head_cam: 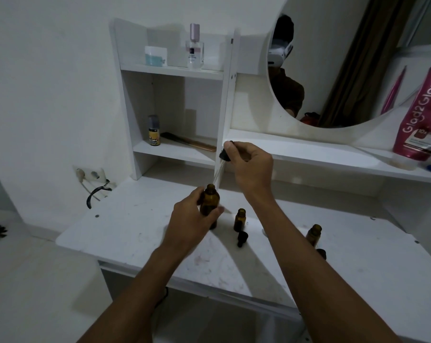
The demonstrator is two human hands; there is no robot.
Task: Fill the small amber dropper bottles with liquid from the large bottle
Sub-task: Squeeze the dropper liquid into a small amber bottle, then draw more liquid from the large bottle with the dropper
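Noted, nearest and right of centre on the scuffed white tabletop (pixel 135 233), a dark screw cap (pixel 321 253) just beside a small open amber glass dropper bottle (pixel 314 234). Found a second small open amber bottle (pixel 240 219) near mid-frame, with a black rubber dropper cap (pixel 242 238) lying just in front of it. Could not read any fill level through the dark glass. Judged both light, rigid, smooth, breakable and easy to tip, so best steadied round the body below the shoulder. Just left of them, saw the left hand (pixel 192 219) curled round the body of the large amber glass bottle (pixel 210 201), mouth open; could not tell whether resting or lifted, nor the level inside. Above, found the right hand (pixel 252 164) pinching the black top of a glass-tubed dropper (pixel 225 154), with the thin clear tube slanting down to just over that mouth. Judged the tube the frailest part, hence a hold by the cap only. Farther off, in the upper frame, noted a white shelf unit (pixel 174 70) bearing a yellow-labelled grey-capped bottle (pixel 154 131), a brown comb (pixel 188 142), a clear perfume bottle (pixel 194 45) and a white-and-teal jar (pixel 155 55). Also noted a round mirror (pixel 333 58) and, far right, a pink tube (pixel 422 115).
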